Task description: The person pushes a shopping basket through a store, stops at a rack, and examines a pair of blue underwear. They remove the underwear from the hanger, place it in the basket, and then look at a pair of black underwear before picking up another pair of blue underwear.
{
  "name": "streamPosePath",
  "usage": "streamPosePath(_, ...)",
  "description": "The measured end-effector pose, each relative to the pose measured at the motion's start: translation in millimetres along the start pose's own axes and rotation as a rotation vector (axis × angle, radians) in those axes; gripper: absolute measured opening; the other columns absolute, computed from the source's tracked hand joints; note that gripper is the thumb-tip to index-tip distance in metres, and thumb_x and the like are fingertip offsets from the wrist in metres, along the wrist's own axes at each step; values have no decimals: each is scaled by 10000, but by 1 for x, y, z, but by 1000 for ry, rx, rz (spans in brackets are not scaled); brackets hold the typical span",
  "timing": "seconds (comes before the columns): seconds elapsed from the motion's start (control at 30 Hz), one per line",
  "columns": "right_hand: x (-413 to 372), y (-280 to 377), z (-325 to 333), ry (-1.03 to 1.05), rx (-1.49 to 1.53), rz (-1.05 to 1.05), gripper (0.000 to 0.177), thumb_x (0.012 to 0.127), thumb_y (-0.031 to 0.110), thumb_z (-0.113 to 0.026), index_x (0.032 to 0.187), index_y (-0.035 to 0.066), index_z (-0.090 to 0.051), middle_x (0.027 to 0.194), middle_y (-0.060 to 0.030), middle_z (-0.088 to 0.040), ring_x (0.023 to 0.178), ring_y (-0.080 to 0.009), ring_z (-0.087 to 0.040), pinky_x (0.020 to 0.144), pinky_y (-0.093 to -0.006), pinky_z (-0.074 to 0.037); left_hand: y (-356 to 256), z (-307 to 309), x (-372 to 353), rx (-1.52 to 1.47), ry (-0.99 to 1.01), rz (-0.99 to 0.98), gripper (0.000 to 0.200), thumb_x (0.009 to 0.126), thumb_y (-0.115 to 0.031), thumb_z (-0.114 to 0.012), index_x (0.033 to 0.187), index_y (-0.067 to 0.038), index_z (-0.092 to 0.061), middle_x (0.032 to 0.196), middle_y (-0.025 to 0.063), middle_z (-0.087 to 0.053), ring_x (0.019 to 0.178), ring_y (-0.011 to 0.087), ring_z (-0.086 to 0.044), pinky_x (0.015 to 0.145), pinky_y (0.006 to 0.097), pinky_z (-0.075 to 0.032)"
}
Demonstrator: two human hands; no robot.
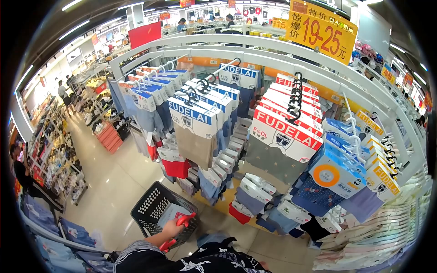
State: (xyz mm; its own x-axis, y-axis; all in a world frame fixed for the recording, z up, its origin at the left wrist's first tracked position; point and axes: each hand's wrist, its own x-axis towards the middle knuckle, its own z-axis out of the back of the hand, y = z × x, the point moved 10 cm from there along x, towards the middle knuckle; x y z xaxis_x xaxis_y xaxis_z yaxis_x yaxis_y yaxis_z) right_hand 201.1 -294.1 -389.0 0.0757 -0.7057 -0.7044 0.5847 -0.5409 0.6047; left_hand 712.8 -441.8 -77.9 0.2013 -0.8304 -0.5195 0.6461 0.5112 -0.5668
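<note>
My left hand (pixel 171 228) is closed round the red handle (pixel 185 220) of a black shopping basket (pixel 154 200), below and left of the hanging display. Inside the basket lies a flat package (pixel 174 214) in white and pale blue with a red patch. Right of the basket, packs of underwear hang on hooks: a grey-green pack with a red-and-white FUDELAI card (pixel 284 136), and a beige pack with a blue-and-white card (pixel 193 132). My right hand does not show; only a small patch of skin appears at the bottom edge.
White rails (pixel 255 61) frame the display, with lower hanging packs beneath. A yellow price sign (pixel 321 32) stands above. Folded or hung clothes (pixel 378 227) fill the lower right. Shoe racks (pixel 57 154), a red crate (pixel 109 136) and a person in black (pixel 22 170) are at left.
</note>
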Motion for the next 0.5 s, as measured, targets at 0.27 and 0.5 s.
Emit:
streamPosePath(0.27,0,30,9,43,34,-25,313,799,291,-438,934,68,-612,939,-129,-609,868,-239,-571,778,-325,-421,-9,0,14,124,-97,-56,295,707,-309,-533,872,-70,-584,680,130,-604,616,265,-603,600,377,-460)
streamPosePath(0.5,18,69,10,73,33,-7,314,801,291,-435,939,70,-611,938,-124,-610,867,-234,-571,780,-323,-420,-29,11,-2,-29,-67,46,319,700,-311,-529,890,-61,-586,688,137,-607,610,269,-602,615,378,-465)
